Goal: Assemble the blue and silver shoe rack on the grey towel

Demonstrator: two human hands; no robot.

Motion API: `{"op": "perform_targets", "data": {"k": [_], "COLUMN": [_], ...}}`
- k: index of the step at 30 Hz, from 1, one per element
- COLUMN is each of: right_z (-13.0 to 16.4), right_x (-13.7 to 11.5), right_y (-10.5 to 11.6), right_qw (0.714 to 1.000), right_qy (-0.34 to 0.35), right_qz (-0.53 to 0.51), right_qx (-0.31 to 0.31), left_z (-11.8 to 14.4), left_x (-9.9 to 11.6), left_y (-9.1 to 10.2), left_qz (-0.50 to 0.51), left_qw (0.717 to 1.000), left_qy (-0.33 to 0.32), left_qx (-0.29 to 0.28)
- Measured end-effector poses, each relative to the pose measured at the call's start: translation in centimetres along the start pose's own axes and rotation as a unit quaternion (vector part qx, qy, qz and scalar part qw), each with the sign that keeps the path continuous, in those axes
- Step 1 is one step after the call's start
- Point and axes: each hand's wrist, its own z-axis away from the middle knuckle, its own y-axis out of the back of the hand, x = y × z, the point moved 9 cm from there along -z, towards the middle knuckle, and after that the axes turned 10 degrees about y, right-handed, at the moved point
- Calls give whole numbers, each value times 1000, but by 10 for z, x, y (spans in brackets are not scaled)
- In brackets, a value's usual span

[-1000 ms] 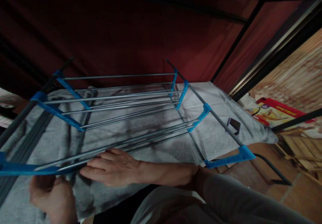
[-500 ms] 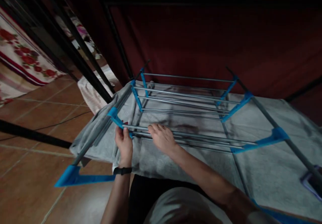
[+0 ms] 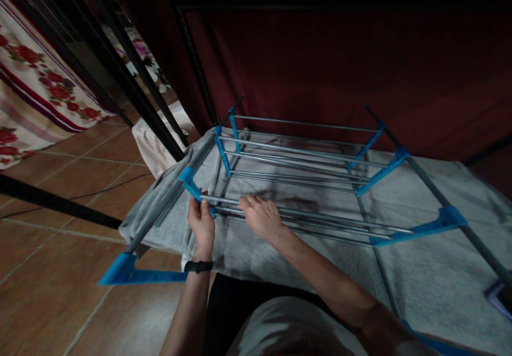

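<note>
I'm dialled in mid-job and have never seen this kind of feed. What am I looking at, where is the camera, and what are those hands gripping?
There is no machine here: the camera sits on a person's head, looking forward and down at their own bare hands. A rack of thin metal rods joined by blue plastic connectors lies on its side on a grey towel spread over a tiled floor. The left hand, with a dark wristband, grips the rod ends at a blue connector. The right hand rests across the nearest rods, fingers on top. A dark red fabric panel stands behind.
</note>
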Motion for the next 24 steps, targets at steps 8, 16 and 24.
{"op": "perform_targets", "data": {"k": [8,16,24], "right_z": [18,73,56], "right_x": [-11,8,43], "right_y": [11,-76,-133], "right_qw": [994,999,991], "right_qy": [52,7,-101], "right_qz": [3,-31,-35], "right_qx": [94,14,-83], "left_z": [9,27,18], "left_x": [2,-59,-80], "left_y": [1,17,3], "left_qz": [5,-147,-257], "left_qw": [999,984,955], "left_qy": [20,71,103], "left_qx": [-29,-75,-110]}}
